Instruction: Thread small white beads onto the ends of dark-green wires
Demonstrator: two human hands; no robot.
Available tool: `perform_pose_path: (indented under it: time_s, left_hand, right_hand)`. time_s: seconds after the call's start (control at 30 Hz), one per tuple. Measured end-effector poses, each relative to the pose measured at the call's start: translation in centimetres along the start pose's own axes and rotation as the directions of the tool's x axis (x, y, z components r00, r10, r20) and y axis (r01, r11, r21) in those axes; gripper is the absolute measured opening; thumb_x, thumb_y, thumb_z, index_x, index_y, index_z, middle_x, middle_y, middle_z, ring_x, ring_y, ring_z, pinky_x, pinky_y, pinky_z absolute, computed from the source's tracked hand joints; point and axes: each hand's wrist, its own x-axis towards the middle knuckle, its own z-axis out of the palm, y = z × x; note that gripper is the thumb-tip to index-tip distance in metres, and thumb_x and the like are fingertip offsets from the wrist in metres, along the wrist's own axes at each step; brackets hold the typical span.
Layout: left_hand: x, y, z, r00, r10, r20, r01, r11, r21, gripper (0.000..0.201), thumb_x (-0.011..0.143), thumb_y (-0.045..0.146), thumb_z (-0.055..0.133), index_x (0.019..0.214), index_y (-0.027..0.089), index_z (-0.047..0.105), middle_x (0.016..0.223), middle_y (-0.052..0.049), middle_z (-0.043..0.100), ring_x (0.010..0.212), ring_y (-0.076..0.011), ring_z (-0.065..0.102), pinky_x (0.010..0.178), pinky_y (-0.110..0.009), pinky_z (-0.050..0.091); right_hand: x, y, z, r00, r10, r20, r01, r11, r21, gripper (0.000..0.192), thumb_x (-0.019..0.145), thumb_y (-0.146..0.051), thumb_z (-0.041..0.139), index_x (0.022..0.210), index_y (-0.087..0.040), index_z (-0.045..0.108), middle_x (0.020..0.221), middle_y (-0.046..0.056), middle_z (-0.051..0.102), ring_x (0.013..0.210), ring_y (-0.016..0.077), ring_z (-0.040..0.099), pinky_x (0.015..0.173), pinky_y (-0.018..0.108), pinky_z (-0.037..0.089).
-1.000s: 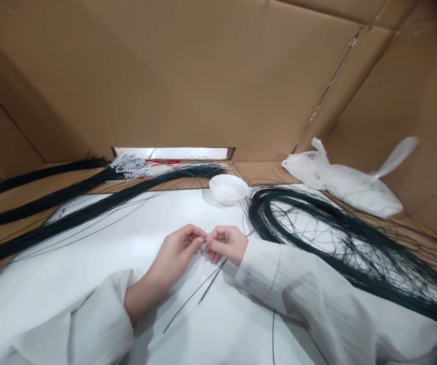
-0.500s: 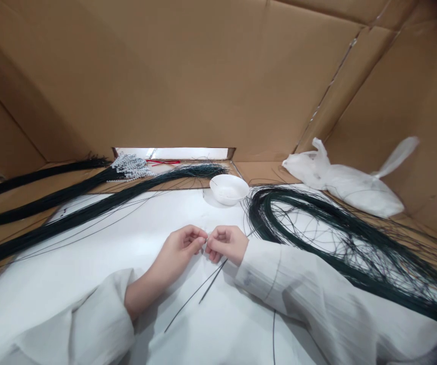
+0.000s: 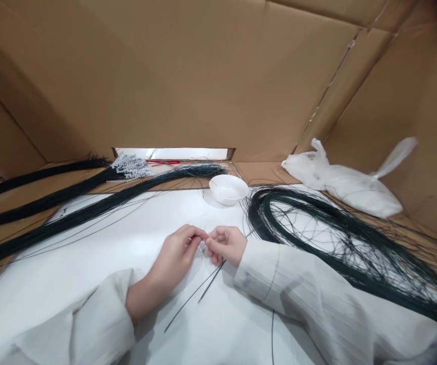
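My left hand (image 3: 176,253) and my right hand (image 3: 226,244) meet fingertip to fingertip over the white sheet (image 3: 127,238). Both pinch the top end of thin dark wires (image 3: 199,294) that trail down toward me between my white sleeves. Something tiny sits between the fingertips, too small to make out. A small white bowl (image 3: 228,189) stands just beyond my hands.
A large tangled coil of dark green wire (image 3: 317,228) lies at the right. Long straight wire bundles (image 3: 70,213) stretch across the left, with a cluster of white beaded pieces (image 3: 131,166) at the back. A white plastic bag (image 3: 348,185) rests far right. Cardboard walls (image 3: 203,76) enclose the table.
Almost nothing: my fingertips shift slightly at the pinch point and the wires stay in place.
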Motion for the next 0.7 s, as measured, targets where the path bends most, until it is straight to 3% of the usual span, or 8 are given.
perform_pose_path:
  time_s: [0.33, 0.7]
  left_hand:
    - [-0.43, -0.05, 0.67, 0.999, -0.004, -0.032, 0.008, 0.990, 0.138, 0.014, 0.081, 0.021, 0.041, 0.091, 0.021, 0.051, 0.074, -0.001, 0.058, 0.067, -0.0153, 0.055, 0.063, -0.025, 0.039]
    - [-0.61, 0.02, 0.93, 1.000, -0.028, 0.002, 0.027, 0.991, 0.130, 0.012, 0.084, 0.022, 0.038, 0.094, 0.021, 0.045, 0.078, -0.001, 0.056, 0.070, -0.0157, 0.054, 0.064, -0.026, 0.039]
  right_hand:
    - [-0.04, 0.44, 0.24, 0.998, -0.066, 0.012, 0.066, 0.997, -0.035, 0.020, 0.062, -0.026, 0.066, 0.070, -0.014, 0.051, 0.047, -0.004, 0.056, 0.035, 0.0067, 0.049, 0.034, 0.017, 0.040]
    - [-0.04, 0.55, 0.18, 0.997, -0.081, 0.022, 0.082, 0.995, -0.061, 0.016, 0.062, -0.023, 0.063, 0.069, -0.015, 0.052, 0.047, -0.005, 0.055, 0.035, 0.0071, 0.049, 0.034, 0.017, 0.040]
